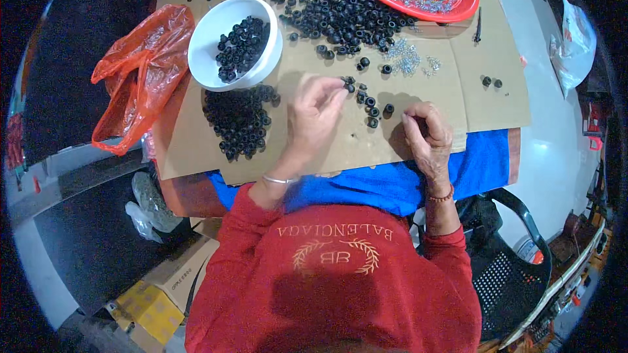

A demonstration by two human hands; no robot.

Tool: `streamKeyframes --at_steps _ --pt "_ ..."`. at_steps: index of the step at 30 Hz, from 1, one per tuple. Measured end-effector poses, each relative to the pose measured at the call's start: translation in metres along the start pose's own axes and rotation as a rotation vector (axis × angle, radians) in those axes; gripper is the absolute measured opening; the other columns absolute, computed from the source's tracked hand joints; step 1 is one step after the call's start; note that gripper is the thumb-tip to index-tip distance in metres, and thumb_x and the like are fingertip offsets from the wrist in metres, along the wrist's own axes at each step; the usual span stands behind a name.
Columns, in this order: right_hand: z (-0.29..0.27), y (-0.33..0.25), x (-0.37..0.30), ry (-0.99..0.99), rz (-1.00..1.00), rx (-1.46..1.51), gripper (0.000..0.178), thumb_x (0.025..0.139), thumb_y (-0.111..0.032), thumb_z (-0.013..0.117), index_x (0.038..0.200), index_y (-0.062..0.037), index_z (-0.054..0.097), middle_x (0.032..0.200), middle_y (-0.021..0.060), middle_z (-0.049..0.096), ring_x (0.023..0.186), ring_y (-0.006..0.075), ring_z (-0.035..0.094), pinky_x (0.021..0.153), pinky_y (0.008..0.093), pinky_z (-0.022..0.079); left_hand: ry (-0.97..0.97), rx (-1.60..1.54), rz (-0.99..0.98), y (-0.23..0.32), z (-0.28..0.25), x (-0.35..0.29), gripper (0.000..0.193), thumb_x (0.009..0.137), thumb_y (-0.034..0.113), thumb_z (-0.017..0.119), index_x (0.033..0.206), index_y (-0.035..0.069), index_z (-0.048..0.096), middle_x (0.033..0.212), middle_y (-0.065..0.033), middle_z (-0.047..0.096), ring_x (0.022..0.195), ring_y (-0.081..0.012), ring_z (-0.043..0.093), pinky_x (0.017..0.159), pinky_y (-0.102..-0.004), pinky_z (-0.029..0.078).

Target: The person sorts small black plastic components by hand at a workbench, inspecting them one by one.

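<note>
My left hand [314, 114] reaches over the cardboard, thumb and forefinger pinched on a small black ring-like plastic piece [349, 85]. More of these loose pieces [371, 102] lie in a short row between my hands. Close by on the right, my right hand [428, 140] is closed with its fingers curled; whatever it may hold is hidden. Small clear, shiny parts [404, 59] are scattered beyond the row. A white bowl [201, 42] with black pieces inside stands tilted left of my left hand, beside a dense pile of black pieces [239, 124].
A large heap of black pieces [340, 19] spreads at the back. A red plate [468, 1] holds many clear bluish parts. An orange plastic bag [140, 72] lies at the left edge. Two black pieces [492, 82] and a thin black tool [478, 26] lie rightward on the cardboard [432, 98].
</note>
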State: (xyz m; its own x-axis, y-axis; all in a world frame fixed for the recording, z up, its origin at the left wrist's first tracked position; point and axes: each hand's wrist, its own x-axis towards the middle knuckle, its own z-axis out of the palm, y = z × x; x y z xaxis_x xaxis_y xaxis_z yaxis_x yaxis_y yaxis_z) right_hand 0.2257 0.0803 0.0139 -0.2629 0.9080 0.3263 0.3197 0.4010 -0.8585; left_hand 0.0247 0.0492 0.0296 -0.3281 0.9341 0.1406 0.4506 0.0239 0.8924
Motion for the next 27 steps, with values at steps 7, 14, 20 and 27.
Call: streamKeyframes --at_steps 7,14,20,27 --pt "-0.001 -0.003 -0.001 0.015 0.053 0.061 0.009 0.075 0.003 0.061 0.080 -0.0026 0.056 0.071 0.0044 0.055 0.060 0.0109 0.050 0.055 0.0227 0.040 -0.107 0.165 0.097 -0.011 0.008 0.033 0.015 0.071 0.012 0.069 0.081 0.002 0.062 0.081 -0.0097 0.056 0.065 -0.0199 0.059 0.056 -0.0303 0.046" --pt "-0.005 -0.005 0.001 -0.016 0.053 0.052 0.008 0.074 0.002 0.061 0.081 -0.0025 0.057 0.074 0.0070 0.056 0.065 0.0160 0.054 0.059 0.0261 0.043 -0.194 0.313 0.172 -0.012 0.008 0.032 0.019 0.067 0.012 0.073 0.079 0.002 0.062 0.079 -0.0070 0.053 0.065 -0.0157 0.055 0.057 -0.0272 0.048" --pt "-0.003 -0.001 -0.001 -0.004 0.032 0.046 0.009 0.075 0.002 0.061 0.081 -0.0026 0.056 0.074 0.0054 0.055 0.065 0.0125 0.051 0.059 0.0230 0.040 -0.069 0.183 0.202 -0.009 0.003 0.024 0.022 0.066 0.010 0.073 0.084 0.003 0.061 0.083 -0.0092 0.056 0.069 -0.0196 0.058 0.058 -0.0299 0.048" --pt "-0.003 -0.002 0.000 -0.011 0.023 0.053 0.009 0.075 0.003 0.060 0.080 -0.0021 0.056 0.074 0.0061 0.055 0.064 0.0132 0.050 0.058 0.0240 0.040 -0.081 0.182 0.249 -0.015 0.006 0.015 0.021 0.067 0.008 0.070 0.084 0.003 0.060 0.082 -0.0106 0.056 0.067 -0.0243 0.059 0.058 -0.0332 0.048"
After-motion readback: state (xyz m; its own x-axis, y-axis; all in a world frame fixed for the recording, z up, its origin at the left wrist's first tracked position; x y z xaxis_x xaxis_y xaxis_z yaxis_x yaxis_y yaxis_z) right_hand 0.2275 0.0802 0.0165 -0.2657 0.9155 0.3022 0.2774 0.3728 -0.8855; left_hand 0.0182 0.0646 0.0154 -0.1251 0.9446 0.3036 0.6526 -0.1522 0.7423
